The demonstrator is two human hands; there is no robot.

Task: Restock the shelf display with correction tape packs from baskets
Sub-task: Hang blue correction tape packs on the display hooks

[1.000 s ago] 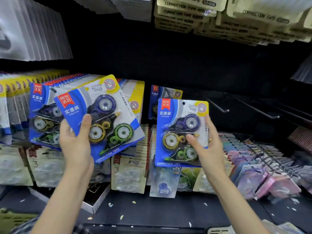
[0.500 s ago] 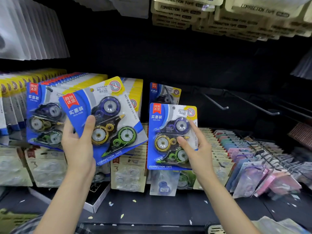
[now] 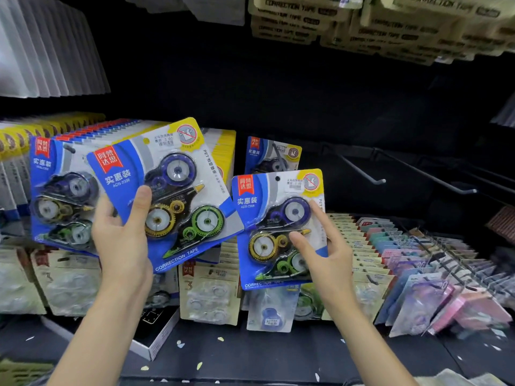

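My left hand (image 3: 122, 240) grips a blue correction tape pack (image 3: 178, 188), tilted, with my thumb across its front. It hovers in front of a full row of the same packs (image 3: 58, 190) hanging on a peg at the left. My right hand (image 3: 326, 252) holds a second identical pack (image 3: 273, 218) upright by its right edge, thumb on the blister. Just behind it, one lone pack (image 3: 271, 154) hangs on a peg.
Bare metal pegs (image 3: 362, 171) jut out at the right. Below hang beige packs (image 3: 209, 291) and pastel packs (image 3: 434, 285). More beige correction tape packs (image 3: 362, 26) hang overhead, grey packs (image 3: 41, 51) upper left. A small box (image 3: 156, 338) lies on the dark shelf floor.
My right hand has carried its pack left and slightly down, toward the lone pack's peg. My left hand's pack has shifted a little to the right and up.
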